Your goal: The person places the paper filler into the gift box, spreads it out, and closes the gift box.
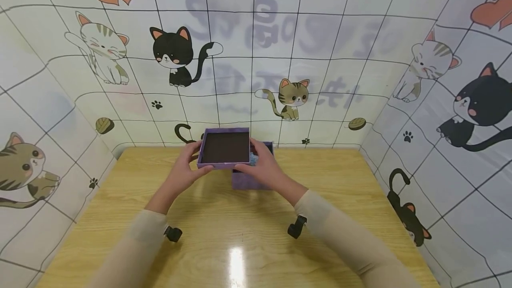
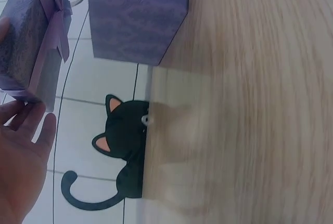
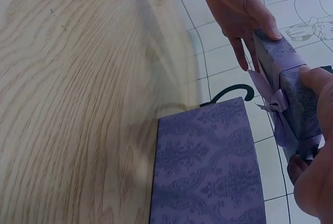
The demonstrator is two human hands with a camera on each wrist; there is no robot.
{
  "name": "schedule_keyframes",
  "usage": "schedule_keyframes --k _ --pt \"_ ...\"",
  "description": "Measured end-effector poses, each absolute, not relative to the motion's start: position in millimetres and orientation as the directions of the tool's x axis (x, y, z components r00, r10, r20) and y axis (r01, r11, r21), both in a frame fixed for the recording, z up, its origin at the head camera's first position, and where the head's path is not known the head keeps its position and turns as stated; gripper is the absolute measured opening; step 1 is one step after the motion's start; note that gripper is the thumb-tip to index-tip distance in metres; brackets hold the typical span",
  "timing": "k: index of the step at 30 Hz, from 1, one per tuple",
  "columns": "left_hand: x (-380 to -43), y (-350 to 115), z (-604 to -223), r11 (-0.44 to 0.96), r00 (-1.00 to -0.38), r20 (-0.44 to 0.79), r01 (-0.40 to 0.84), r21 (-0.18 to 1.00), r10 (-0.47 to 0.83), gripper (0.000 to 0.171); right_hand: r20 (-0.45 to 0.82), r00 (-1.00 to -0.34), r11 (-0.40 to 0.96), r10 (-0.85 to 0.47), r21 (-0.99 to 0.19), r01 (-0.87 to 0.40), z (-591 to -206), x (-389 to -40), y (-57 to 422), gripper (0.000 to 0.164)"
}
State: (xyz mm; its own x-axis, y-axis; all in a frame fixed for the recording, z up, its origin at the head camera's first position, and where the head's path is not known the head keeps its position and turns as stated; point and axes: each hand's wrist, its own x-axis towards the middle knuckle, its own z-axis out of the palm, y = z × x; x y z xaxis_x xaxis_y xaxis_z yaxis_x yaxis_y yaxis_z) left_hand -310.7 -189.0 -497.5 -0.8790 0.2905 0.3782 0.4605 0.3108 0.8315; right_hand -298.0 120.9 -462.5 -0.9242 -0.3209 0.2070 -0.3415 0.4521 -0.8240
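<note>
A purple box lid [image 1: 226,148] is held up above the table, its dark inside turned toward the head camera. My left hand [image 1: 186,166] grips its left side, thumb along the near edge. On the opposite side my right hand [image 1: 266,168] holds it the same way. Both wrist views show the lid's patterned outside, with a lilac ribbon bow [image 3: 278,101] tied on it. Partly behind the lid and right hand, the purple box base [image 1: 248,182] stands on the table. Something light blue [image 1: 254,159] shows inside the base, mostly hidden.
The wooden table [image 1: 224,234] runs back to a wall sheet [image 1: 240,79] printed with cartoon cats, which also rises on both sides. Bright glare lies on the table near its front. Small black devices [image 1: 296,227] are strapped at both wrists.
</note>
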Motion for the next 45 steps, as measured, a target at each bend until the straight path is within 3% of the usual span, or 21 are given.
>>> schedule_keyframes --k 9,15,19,29,40,45 --pt "-311.3 -165.1 -502.1 0.273 -0.842 0.418 0.515 0.813 0.341 0.089 0.160 -0.948 0.475 -0.276 -0.834 -0.279 -469.8 -291.5 148.1 0.106" --pt "-294.6 -145.0 -484.0 0.251 -0.829 0.431 0.530 0.810 0.357 0.090 0.176 -0.950 0.444 -0.260 -0.851 -0.279 -472.2 -283.7 165.7 0.106" --pt "-300.3 -137.3 -492.8 0.265 -0.816 0.444 0.551 0.791 0.371 0.096 0.204 -0.948 0.407 -0.246 -0.865 -0.292 -474.2 -278.9 175.7 0.103" --pt "-310.2 -132.7 -506.2 0.294 -0.793 0.433 0.576 0.763 0.429 0.100 0.386 -0.893 0.345 -0.230 -0.826 -0.446 -484.9 -277.0 189.9 0.089" --pt "-303.9 -134.2 -501.1 0.321 -0.821 0.393 0.536 0.781 0.414 0.099 0.446 -0.830 0.405 -0.335 -0.728 -0.554 -491.7 -278.8 203.0 0.106" --pt "-306.3 -138.4 -503.7 0.331 -0.813 0.402 0.550 0.767 0.420 0.098 0.510 -0.780 0.403 -0.362 -0.669 -0.625 -492.6 -283.4 208.5 0.100"
